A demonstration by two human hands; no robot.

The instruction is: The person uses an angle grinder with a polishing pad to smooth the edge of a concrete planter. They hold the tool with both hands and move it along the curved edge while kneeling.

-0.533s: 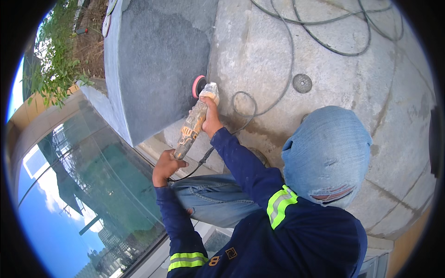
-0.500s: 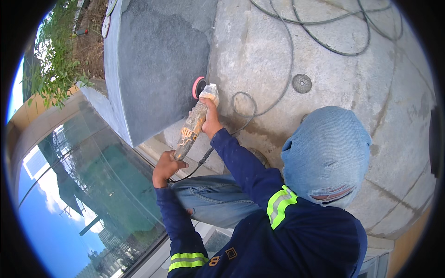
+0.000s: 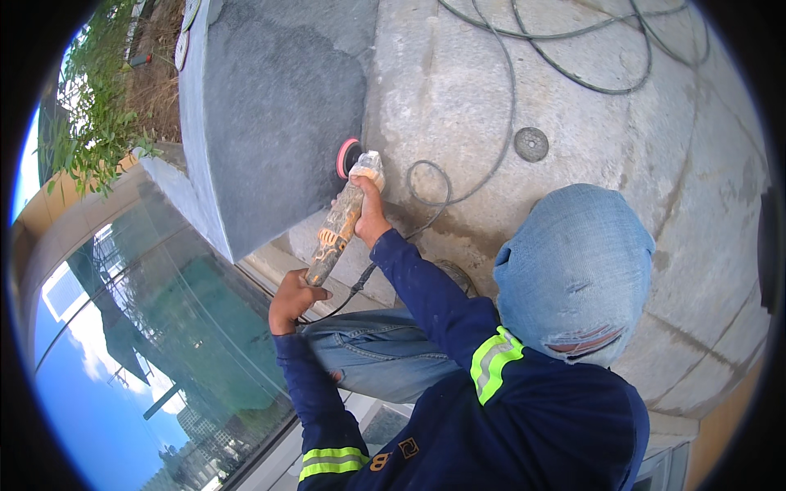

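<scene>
Dusty and yellowish, an angle grinder (image 3: 334,232) slants between my two hands. My right hand (image 3: 371,211) is closed around its front body, just behind the head. At the rear end, my left hand (image 3: 296,301) grips the tool near where the cord leaves it. A round pad with a pink rim and dark backing (image 3: 347,158) is fitted to the head. It stands edge-on at the side of a large grey slab (image 3: 286,123), near its right edge; whether it touches cannot be made out. Part of the slab looks darker than the rest.
A dark cable (image 3: 512,90) loops over the concrete floor (image 3: 442,82). A round grey disc (image 3: 531,144) lies there too. Glass panels (image 3: 164,311) line the left, below a leafy plant (image 3: 102,123). Rounded torn blue denim (image 3: 573,270) is close by my right arm.
Slab, floor and disc have shifted slightly left in the view. Both hands keep their hold on the grinder, and its pad stays near the slab's right edge.
</scene>
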